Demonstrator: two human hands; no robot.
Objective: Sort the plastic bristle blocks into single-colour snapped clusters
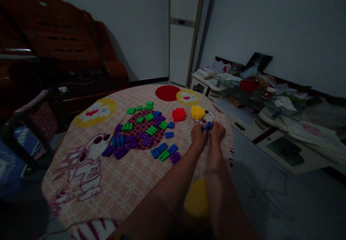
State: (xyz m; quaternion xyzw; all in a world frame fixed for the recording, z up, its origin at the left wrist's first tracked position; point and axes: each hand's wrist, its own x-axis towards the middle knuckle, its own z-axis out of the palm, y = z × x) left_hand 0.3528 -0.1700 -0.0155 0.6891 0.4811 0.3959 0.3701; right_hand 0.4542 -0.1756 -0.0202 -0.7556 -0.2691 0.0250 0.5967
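Observation:
My left hand [198, 136] and my right hand [217, 131] are side by side over the right part of the round table [89, 193], fingers curled. Between them they pinch a small cluster of blue plastic pieces [208, 126]. Just beyond the hands sit a yellow block of joined pieces [198, 112] and a red block of joined pieces [178, 114]. To the left lie several loose green, purple and blue pieces [146, 135], spread over the cartoon-printed tablecloth.
A dark wooden sofa [54, 48] stands behind the table on the left, with a chair [29, 124] near it. A low white cabinet [270, 131] cluttered with papers runs along the right wall. A tall white appliance [183, 30] stands in the corner.

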